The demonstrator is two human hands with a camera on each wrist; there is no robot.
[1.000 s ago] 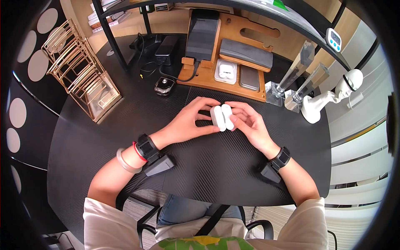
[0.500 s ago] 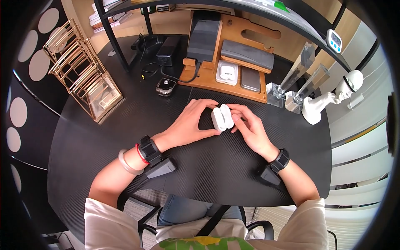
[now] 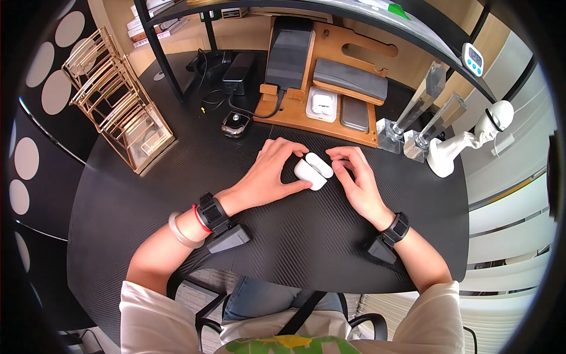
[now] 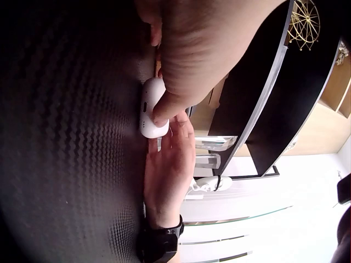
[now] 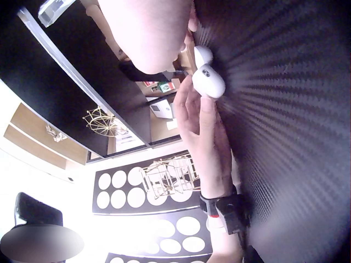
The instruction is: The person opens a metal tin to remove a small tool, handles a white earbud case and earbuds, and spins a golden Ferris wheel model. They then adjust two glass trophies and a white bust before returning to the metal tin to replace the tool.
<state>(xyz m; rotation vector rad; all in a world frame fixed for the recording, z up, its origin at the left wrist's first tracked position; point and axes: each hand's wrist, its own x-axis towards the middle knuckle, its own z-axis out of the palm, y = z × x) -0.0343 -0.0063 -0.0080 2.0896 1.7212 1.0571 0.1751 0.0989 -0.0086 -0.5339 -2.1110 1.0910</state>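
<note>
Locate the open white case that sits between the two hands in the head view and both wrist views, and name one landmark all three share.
Head: white case, just right of centre.
Left wrist: left of centre, slightly above mid-height.
Right wrist: right of centre, in the upper half.
Shared landmark: the black textured tabletop.

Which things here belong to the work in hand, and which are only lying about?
In use:
- open white earbud case, pinched by left hand
- right hand, beside it

Lying about:
- gold wire rack
- wooden stand with phone and second white case
- white statuette
</note>
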